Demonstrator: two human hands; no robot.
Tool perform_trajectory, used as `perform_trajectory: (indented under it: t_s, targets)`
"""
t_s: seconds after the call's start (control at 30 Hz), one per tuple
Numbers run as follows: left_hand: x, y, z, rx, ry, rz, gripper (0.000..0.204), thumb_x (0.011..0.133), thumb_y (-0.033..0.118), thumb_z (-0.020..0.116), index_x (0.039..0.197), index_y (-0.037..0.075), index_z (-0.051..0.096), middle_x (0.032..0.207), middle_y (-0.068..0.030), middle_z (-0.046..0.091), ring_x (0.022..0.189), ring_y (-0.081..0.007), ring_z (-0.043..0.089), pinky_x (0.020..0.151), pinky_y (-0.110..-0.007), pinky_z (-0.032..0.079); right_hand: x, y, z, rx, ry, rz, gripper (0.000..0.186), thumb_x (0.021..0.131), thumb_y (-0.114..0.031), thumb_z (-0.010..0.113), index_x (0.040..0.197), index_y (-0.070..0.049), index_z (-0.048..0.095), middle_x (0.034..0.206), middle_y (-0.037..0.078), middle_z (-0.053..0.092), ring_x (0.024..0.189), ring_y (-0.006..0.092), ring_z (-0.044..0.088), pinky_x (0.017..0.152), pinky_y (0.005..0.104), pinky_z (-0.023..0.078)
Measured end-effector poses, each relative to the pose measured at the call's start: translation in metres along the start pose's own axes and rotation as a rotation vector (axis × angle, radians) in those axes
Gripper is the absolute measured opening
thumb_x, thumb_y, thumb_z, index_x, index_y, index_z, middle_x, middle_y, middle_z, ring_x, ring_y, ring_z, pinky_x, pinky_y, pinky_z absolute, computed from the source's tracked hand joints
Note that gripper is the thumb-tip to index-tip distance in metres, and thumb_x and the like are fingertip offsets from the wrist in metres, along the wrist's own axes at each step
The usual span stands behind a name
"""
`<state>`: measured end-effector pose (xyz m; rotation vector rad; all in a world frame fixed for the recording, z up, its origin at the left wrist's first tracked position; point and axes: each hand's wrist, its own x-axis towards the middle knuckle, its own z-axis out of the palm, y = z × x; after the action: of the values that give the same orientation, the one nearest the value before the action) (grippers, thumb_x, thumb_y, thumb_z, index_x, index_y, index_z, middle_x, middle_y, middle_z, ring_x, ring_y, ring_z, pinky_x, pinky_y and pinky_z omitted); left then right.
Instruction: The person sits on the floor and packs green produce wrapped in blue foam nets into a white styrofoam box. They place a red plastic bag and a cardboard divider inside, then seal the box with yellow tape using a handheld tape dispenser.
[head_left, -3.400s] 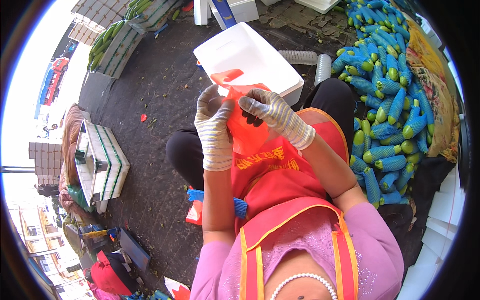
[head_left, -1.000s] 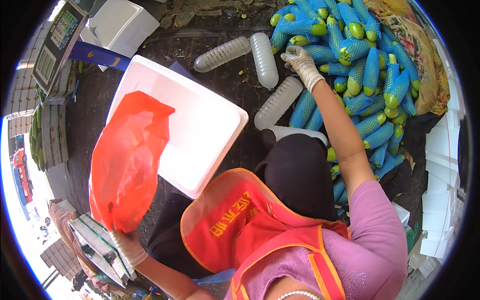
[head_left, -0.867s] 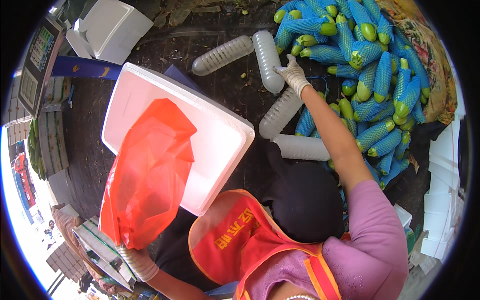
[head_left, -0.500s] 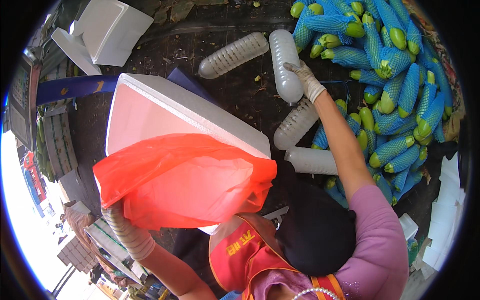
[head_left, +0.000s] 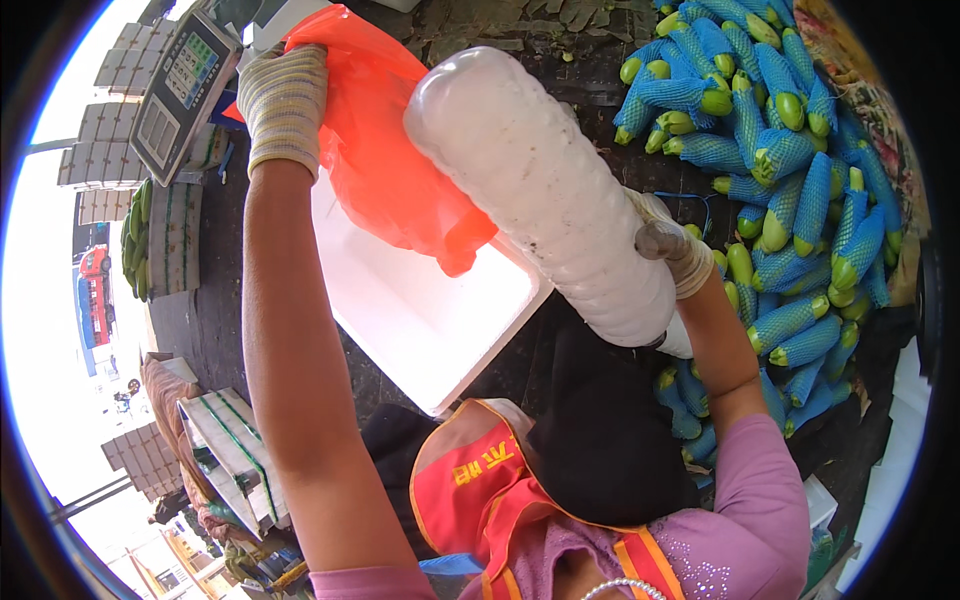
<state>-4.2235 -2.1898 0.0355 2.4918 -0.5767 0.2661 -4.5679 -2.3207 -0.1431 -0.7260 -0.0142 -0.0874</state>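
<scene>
My left hand (head_left: 283,105), in a knitted work glove, grips the rim of an orange plastic bag (head_left: 395,160) and holds it up over a white foam box (head_left: 420,320). My right hand (head_left: 672,250), also gloved, grips a large frosted plastic bottle (head_left: 550,190) near its lower end. The bottle is tilted, and its rounded upper end lies against the bag. The box stands on the dark ground in front of my knees.
A heap of green fruits in blue foam netting (head_left: 790,160) lies on the ground to the right. A weighing scale with a keypad (head_left: 180,90) stands at the upper left. Stacked cartons (head_left: 235,460) stand at the lower left.
My right hand has lifted one frosted bottle off the ground and brought it up to the bag. My left hand has raised the orange bag higher above the box.
</scene>
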Motion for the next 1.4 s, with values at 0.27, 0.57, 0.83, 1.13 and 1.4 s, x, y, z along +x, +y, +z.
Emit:
perform_trajectory:
  t_s: [0.27,0.57,0.83,1.13,1.4]
  targets:
    - [-0.201,0.036,-0.079,-0.236,-0.024,0.285,0.046,0.073,-0.002,0.059,0.118,-0.010,0.064,0.089,-0.0201,0.074,0.082,-0.0175,0.073,0.073,-0.030,0.057,0.062,0.088,-0.005,0.528,-0.168,-0.105,0.060,0.098,-0.034,0.065,0.144,-0.004,0.044,0.136,0.013,0.057,0.126,0.0226,0.055,0.103,0.0369,0.051]
    - [-0.299,0.048,-0.086,-0.218,-0.565,0.568,0.035,0.079,0.015,0.078,0.110,0.006,0.065,0.082,-0.0140,0.063,0.071,-0.0355,0.065,0.065,-0.039,0.052,0.082,0.067,0.021,-1.082,0.514,-0.528,0.072,0.092,-0.033,0.071,0.149,-0.003,0.040,0.141,0.012,0.054,0.127,0.0243,0.055,0.106,0.0347,0.047]
    - [-0.283,-0.093,-0.046,-1.566,-0.461,-0.574,0.083,0.092,0.061,0.066,0.152,0.009,0.042,0.144,-0.0128,0.055,0.132,-0.0296,0.053,0.114,-0.048,0.042,0.073,0.036,0.128,-1.015,0.057,-0.319,0.070,0.090,-0.032,0.073,0.147,-0.002,0.046,0.137,0.014,0.059,0.125,0.0257,0.058,0.106,0.0349,0.048]
    - [-0.246,-0.194,0.028,-1.373,-0.388,-0.738,0.086,0.086,0.056,0.074,0.151,0.008,0.042,0.149,-0.0108,0.052,0.135,-0.0305,0.050,0.114,-0.051,0.042,0.012,0.007,-0.034,-0.348,0.250,0.003,0.040,0.095,-0.024,0.070,0.126,0.001,0.064,0.105,0.009,0.075,0.094,0.0165,0.070,0.085,0.0320,0.056]
    - [-0.174,-0.261,0.193,-0.815,-0.269,-0.543,0.072,0.089,0.027,0.076,0.149,0.013,0.041,0.142,-0.0092,0.054,0.128,-0.0244,0.054,0.109,-0.042,0.049,-0.153,0.100,-0.067,-1.757,0.238,0.738,0.090,0.073,-0.029,0.082,0.150,-0.008,0.041,0.127,0.022,0.059,0.120,0.0369,0.057,0.107,0.0448,0.043]
